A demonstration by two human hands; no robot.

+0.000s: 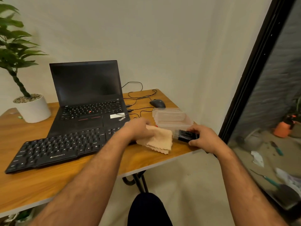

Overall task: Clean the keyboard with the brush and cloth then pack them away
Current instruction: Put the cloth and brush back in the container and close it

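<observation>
A black keyboard (53,148) lies on the wooden table (114,163) in front of an open laptop. At the keyboard's right end my left hand (138,129) grips a folded beige cloth (158,141) that drapes onto the table. My right hand (203,137) holds a black brush (184,135) by its handle near the table's right edge, with the pale bristles pointing left toward the cloth. A clear plastic box (171,119) with its lid stands just behind the brush.
The black laptop (88,101) stands open behind the keyboard. A dark mouse (157,103) and loose cables lie at the back right. At the far left sits a potted plant (31,108). A dark-framed glass door (254,75) runs along the right.
</observation>
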